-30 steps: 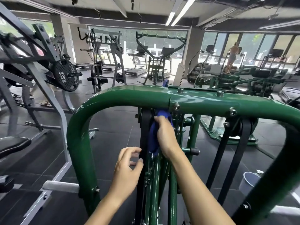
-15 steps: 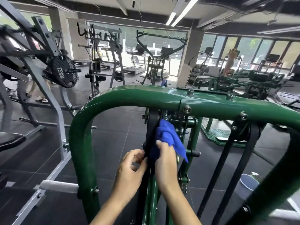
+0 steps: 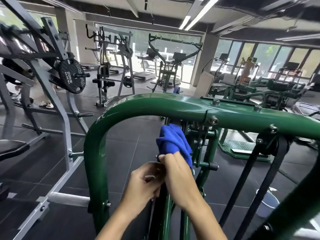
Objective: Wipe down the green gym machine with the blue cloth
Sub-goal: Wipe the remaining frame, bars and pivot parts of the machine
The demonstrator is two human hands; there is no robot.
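Grip closed round blue cloth, right hand

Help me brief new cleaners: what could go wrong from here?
Both the left hand and right hand work deep in the linkage of the green machine; if it shifts, fingers could be pinched. The blue cloth bunches near a spring and may snag. The bucket stands close by and could be kicked.
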